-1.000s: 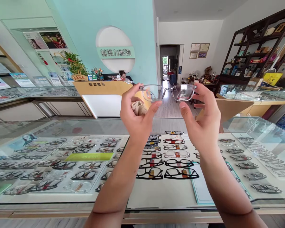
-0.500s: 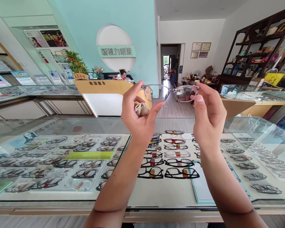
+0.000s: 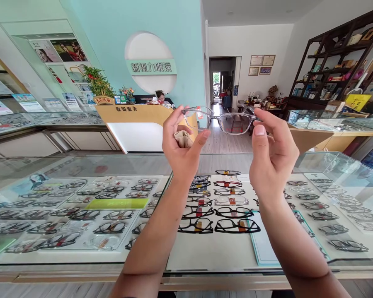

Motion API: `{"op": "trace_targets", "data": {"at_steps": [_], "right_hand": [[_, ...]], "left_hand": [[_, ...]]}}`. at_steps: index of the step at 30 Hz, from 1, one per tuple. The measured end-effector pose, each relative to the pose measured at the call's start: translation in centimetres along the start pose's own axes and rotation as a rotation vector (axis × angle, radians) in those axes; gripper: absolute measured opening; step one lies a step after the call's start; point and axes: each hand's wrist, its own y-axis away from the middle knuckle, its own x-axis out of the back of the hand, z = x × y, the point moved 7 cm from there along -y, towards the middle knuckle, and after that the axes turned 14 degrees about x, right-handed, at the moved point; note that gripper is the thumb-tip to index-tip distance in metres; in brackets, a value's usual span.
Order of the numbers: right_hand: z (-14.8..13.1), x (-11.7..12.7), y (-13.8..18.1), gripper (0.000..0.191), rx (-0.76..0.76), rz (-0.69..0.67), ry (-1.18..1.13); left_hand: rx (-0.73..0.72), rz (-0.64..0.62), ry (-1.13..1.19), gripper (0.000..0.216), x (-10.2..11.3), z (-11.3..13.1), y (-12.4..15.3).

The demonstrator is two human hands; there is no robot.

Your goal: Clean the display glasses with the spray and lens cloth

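A pair of clear-framed eyeglasses [image 3: 216, 118] is held up in the air above the glass counter, with a small red-and-white tag [image 3: 199, 112] on its left lens. My left hand [image 3: 182, 153] is closed at the left end of the frame, its fingertips by the hinge. Tucked in that same palm is a crumpled beige cloth [image 3: 182, 139]. At the other end, my right hand [image 3: 272, 153] pinches the frame near the hinge between thumb and index finger. The temples are partly hidden by the fingers.
Below my arms is a glass display counter [image 3: 96, 265] with rows of spectacle frames [image 3: 238, 226] inside. A white panel with a teal border [image 3: 265, 244] lies there too. Beyond stands a reception desk [image 3: 136, 134] with a seated person [image 3: 159, 98] behind it.
The eyeglasses have turned and tilted, their bridge shifting left, and the tag on the left lens now shows. My left hand has moved slightly, still with the cloth.
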Motion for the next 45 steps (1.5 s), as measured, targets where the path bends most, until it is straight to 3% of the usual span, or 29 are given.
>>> {"op": "trace_targets", "data": {"at_steps": [5, 10, 18, 25, 32, 38, 45], "right_hand": [[1.2, -0.1, 0.2, 0.033, -0.04, 0.051, -0.046], [2.0, 0.0, 0.1, 0.03, -0.097, 0.082, -0.105], [2.1, -0.4, 0.1, 0.033, -0.113, 0.041, -0.173], [3.0, -0.5, 0.2, 0.036, -0.169, -0.017, -0.268], [3.2, -0.7, 0.3, 0.033, -0.211, -0.018, -0.319], [2.5, -0.6, -0.1, 0.035, -0.164, -0.006, -0.284], [2.7, -0.4, -0.1, 0.026, -0.183, 0.019, -0.329]], "left_hand": [[-0.139, 0.148, -0.073, 0.07, 0.8, 1.8, 0.5], [-0.259, 0.174, 0.012, 0.066, 1.1, 3.2, 0.8], [-0.137, 0.1, -0.01, 0.072, 0.7, 2.6, 1.1], [-0.114, 0.121, -0.12, 0.076, 0.5, 2.5, 1.3], [-0.043, 0.007, 0.04, 0.077, -0.5, 2.9, 1.7], [0.014, 0.001, -0.006, 0.082, -0.6, 3.0, 1.6], [0.026, -0.026, 0.104, 0.079, -0.3, 2.8, 1.4]]}}
